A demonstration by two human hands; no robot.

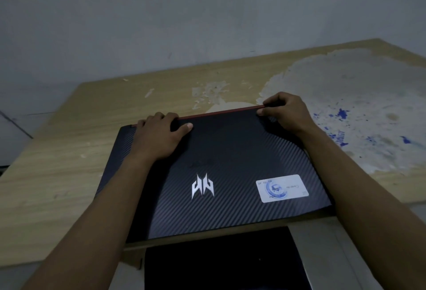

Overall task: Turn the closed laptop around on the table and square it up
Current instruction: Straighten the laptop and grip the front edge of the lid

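Observation:
A closed black laptop (pixel 230 165) with a striped lid, a silver logo and a white sticker lies on the wooden table (pixel 57 174), slightly skewed, its near edge at the table's front edge. A red strip runs along its far edge. My left hand (pixel 159 135) grips the far edge near the left corner, fingers curled over it, thumb on the lid. My right hand (pixel 285 112) holds the far edge at the right corner in the same way.
The table's veneer is peeled in a large pale patch (pixel 359 110) with blue stains at the right. A grey wall (pixel 184 20) stands behind the table. A black flat surface (pixel 221 262) sits below the table's front edge.

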